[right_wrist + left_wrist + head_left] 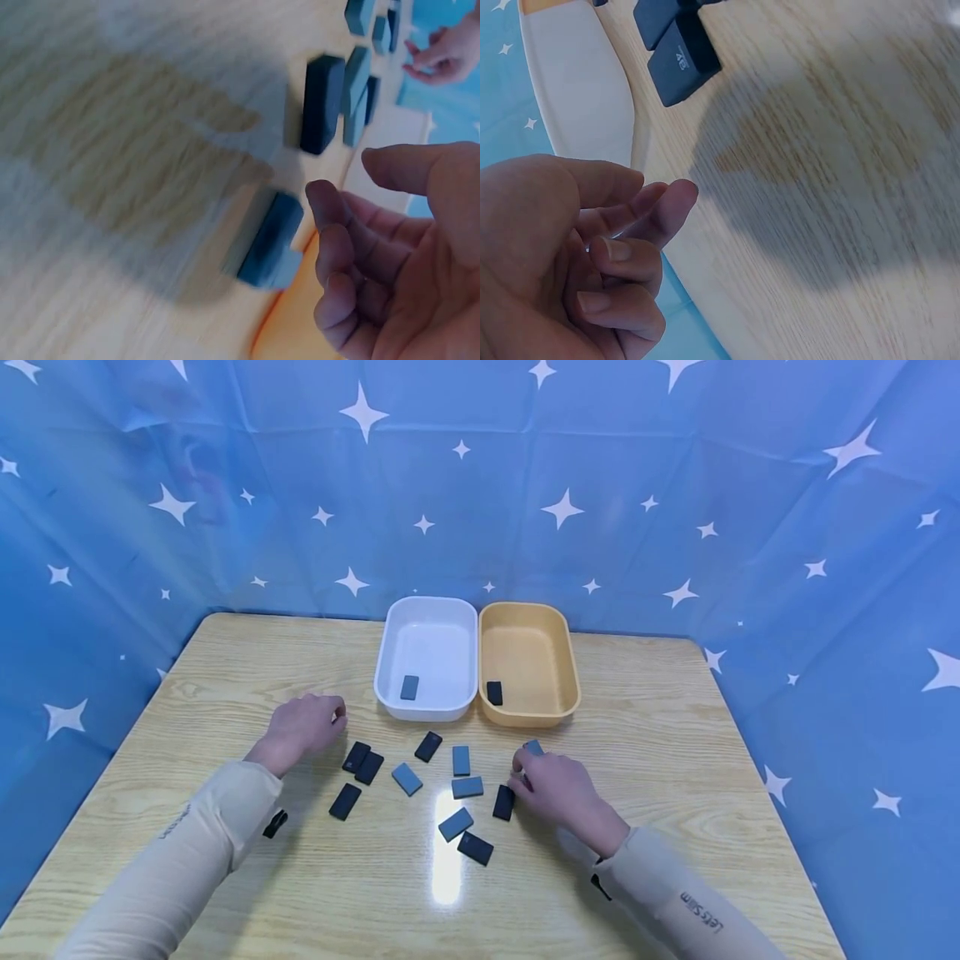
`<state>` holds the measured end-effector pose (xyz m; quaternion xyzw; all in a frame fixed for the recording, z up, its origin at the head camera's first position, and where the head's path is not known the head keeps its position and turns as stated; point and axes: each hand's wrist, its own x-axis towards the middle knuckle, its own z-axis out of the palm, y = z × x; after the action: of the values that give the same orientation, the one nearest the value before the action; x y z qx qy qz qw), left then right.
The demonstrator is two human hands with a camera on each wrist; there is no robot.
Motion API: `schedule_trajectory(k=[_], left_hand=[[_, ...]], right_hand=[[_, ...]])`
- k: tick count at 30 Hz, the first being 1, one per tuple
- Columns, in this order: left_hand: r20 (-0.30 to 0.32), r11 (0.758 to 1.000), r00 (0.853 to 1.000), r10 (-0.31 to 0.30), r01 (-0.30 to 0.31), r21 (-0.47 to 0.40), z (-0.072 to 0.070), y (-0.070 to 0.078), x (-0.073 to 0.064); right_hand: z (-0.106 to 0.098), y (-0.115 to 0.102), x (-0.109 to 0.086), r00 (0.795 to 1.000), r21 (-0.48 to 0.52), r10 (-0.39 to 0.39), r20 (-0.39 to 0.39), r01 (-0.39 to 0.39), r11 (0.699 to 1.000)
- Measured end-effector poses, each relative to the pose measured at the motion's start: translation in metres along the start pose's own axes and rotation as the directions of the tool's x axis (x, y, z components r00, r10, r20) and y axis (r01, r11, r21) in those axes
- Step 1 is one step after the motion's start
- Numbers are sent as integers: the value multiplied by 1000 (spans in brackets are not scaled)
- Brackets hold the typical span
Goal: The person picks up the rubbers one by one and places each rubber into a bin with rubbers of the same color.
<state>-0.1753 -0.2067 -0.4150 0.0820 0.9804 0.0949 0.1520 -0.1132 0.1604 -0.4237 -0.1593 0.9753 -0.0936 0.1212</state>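
Note:
My left hand (303, 727) hovers over the table left of the black blocks, fingers loosely curled with nothing between them. Nearest to it is a pair of touching black blocks, one (356, 757) against the other (369, 767). My right hand (553, 783) is above the table at the right of the loose blocks, thumb and index fingertip apart, holding nothing. A blue block (533, 747) shows partly beyond its fingers, beside a darker block (274, 236) seen in the right wrist view. Another black block (504, 802) lies just left of this hand.
A white bin (427, 712) holding one blue-grey block (409, 687) stands at the back, beside a tan bin (528, 720) with one black block (494, 692). Several more black and blue blocks lie mid-table. Behind the table hangs a blue star-patterned curtain (480, 485).

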Motion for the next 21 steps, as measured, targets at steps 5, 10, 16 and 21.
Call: schedule_trajectory(k=[5,10,16,21], left_hand=[[-6,1000,1000,-1,1,-5,2,-1,1],[0,1000,1000,-4,4,-4,3,-2,1],[2,1000,1000,1,-1,-12,5,-2,1],[2,1000,1000,0,0,-9,7,-2,1]], right_hand=[[5,-10,-2,1000,-19,-6,-5,6,1000],[9,-16,-1,999,-19,-21,26,22,1000],[18,-19,-2,998,-29,-3,55,4,1000],[27,-20,-2,1000,-37,-5,14,6,999]])
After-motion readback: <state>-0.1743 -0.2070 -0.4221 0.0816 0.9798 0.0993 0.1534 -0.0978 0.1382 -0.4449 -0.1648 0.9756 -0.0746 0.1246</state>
